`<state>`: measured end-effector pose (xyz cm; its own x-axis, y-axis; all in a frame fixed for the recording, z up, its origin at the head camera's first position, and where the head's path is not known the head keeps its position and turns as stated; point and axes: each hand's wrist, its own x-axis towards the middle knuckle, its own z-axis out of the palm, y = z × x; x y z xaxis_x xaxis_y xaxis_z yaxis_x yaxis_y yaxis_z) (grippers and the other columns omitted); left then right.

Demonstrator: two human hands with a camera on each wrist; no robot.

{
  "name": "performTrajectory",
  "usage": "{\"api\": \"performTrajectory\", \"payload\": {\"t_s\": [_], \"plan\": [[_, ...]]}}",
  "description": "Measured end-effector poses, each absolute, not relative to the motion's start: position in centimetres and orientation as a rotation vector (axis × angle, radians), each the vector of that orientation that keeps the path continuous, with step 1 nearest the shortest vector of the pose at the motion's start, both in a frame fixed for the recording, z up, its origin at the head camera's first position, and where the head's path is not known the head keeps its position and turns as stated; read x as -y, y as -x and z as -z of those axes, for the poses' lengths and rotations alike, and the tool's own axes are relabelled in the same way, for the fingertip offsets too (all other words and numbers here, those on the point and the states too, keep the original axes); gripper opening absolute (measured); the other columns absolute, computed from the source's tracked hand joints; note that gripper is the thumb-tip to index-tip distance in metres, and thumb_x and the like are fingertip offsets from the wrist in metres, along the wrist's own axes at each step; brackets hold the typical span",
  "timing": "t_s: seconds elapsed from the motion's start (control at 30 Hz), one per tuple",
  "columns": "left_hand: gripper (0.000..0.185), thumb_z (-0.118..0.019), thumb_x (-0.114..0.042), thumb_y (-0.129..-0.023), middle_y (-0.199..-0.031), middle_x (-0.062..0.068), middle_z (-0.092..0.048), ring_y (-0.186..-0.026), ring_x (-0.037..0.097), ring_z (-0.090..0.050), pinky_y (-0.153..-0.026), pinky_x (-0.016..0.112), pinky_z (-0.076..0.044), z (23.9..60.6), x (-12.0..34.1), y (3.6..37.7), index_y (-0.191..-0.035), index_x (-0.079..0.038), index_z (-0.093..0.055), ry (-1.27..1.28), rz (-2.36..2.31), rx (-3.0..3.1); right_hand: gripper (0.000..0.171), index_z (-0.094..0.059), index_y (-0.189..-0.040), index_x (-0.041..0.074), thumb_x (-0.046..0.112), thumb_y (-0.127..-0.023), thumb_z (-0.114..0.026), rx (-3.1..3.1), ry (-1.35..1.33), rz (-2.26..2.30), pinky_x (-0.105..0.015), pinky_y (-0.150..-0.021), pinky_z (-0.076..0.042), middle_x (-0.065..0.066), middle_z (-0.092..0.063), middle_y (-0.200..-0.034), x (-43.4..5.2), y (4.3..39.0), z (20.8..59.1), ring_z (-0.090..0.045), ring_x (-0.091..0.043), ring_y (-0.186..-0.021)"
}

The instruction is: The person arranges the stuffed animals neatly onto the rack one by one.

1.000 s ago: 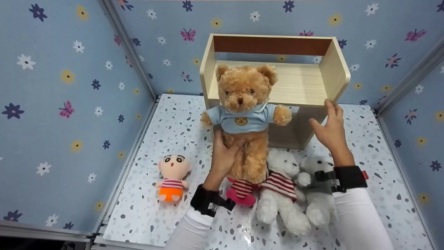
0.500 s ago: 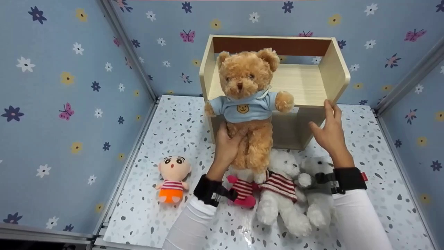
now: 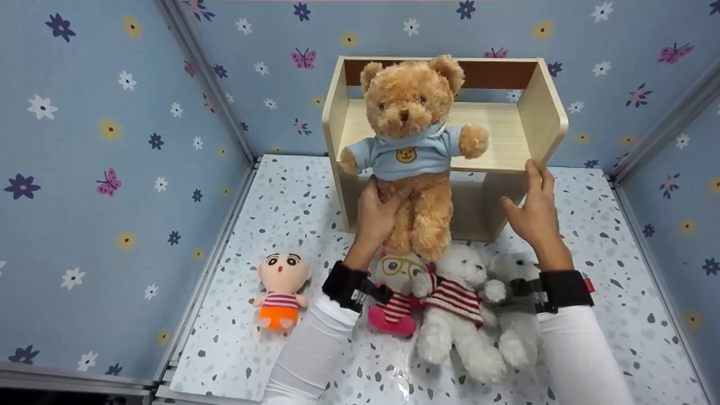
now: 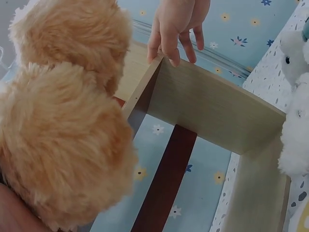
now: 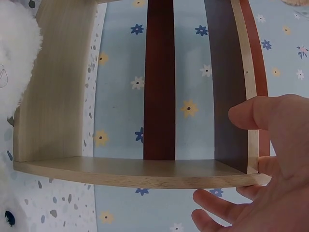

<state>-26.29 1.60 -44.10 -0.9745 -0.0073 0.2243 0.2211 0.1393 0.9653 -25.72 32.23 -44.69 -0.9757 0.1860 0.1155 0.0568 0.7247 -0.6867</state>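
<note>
A brown teddy bear (image 3: 415,104) in a light-blue hoodie is held upright in front of the wooden shelf (image 3: 495,132). My left hand (image 3: 376,216) grips it low, with the thumb across the front of one leg. In the left wrist view the bear's fur (image 4: 67,140) fills the left side, hiding most of that hand. My right hand (image 3: 534,216) rests its fingertips at the shelf's right front corner, thumb spread apart. Seen from the right wrist, the thumb (image 5: 251,113) lies before the upper board while the other fingers reach outside the side panel (image 5: 145,180).
A small doll in orange shorts (image 3: 278,315) lies at left. Below the bear lie a doll with glasses (image 3: 396,306), a white bear in a striped top (image 3: 453,301) and a grey-clad plush (image 3: 517,318). Flower-patterned walls (image 3: 84,214) enclose the speckled surface (image 3: 225,349).
My left hand has raised the teddy bear and moved it slightly right, so its head now overlaps the shelf's back rail. The doll with glasses has come into sight. The right hand stays put.
</note>
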Motion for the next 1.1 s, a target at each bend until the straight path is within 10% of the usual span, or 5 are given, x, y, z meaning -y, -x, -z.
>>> {"api": "performTrajectory", "payload": {"t_s": [0.7,1.1], "plan": [[0.029,-0.080,-0.029,-0.088,-0.092,0.004,-0.048,-0.089,0.018,-0.047,-0.078,0.029,-0.038,42.1,-3.7,30.3,-0.086,-0.007,-0.061,0.221,1.632,2.232,0.089,-0.011,-0.165,0.018,0.016,-0.095,-0.066,2.743,0.230,-1.022,-0.074,-0.108,-0.032,-0.017,-0.006,-0.170,-31.8,26.1,45.2,-0.025,-0.053,-0.147],[0.027,-0.080,-0.025,-0.089,-0.086,0.002,-0.050,-0.078,0.013,-0.049,-0.071,0.026,-0.039,41.4,-5.1,31.8,-0.093,-0.005,-0.062,0.228,1.719,2.187,0.087,-0.013,-0.165,0.015,0.013,-0.096,-0.065,2.725,0.226,-1.019,-0.071,-0.108,-0.035,-0.019,-0.006,-0.170,-31.9,26.1,45.1,-0.026,-0.053,-0.148]]}}
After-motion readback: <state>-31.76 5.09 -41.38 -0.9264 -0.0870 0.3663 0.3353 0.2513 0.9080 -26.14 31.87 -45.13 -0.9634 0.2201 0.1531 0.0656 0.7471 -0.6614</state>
